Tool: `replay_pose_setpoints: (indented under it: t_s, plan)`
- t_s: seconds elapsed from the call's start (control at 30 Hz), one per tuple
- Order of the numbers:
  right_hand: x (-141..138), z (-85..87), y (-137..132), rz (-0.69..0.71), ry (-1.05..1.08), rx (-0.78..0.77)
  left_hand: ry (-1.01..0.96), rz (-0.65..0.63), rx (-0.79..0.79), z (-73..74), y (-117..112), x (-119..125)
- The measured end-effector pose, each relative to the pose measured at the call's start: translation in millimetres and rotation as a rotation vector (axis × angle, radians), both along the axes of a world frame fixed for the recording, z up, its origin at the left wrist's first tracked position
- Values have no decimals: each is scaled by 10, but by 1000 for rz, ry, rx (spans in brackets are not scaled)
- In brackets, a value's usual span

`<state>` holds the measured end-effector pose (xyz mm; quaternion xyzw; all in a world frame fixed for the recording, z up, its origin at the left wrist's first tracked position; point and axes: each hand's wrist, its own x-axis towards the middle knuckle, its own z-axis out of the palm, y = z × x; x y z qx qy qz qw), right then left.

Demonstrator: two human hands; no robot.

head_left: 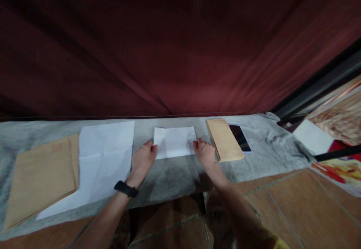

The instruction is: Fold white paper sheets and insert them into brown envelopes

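A white sheet of paper (175, 142), apparently folded, lies flat on the grey cloth between my hands. My left hand (144, 155) is closed at its left edge, thumb against the paper and fingers curled. At the opposite edge my right hand (204, 152) is closed too, with thumb and fingers on the paper's right side. Just right of that hand rests a stack of small tan envelopes (225, 140). Larger white sheets (105, 140) with crease lines spread out to the left of my left hand.
Large brown envelopes (46, 170) overlap the white sheets at far left. A dark-screened phone (239, 138) lies partly beneath the tan stack. The grey cloth (267, 143) covers the long surface. A dark red curtain (180, 53) hangs behind; brown floor tiles (284, 200) show in front.
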<state>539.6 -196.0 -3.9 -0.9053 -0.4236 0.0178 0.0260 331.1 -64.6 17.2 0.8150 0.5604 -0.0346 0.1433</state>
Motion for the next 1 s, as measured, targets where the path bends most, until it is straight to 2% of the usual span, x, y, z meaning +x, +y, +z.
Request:
replay_pose_setpoints:
  t_s: [0.37, 0.67, 1.0]
  plan:
    - [-33, -99, -12, 31, -113, 87, 67, -18, 75, 61, -75, 23]
    - [-44, -112, -16, 31, -128, 105, 113, -33, 122, 16, -79, 23]
    - [-40, -152, -12, 50, -141, 113, 122, -46, 161, 65, -156, 42]
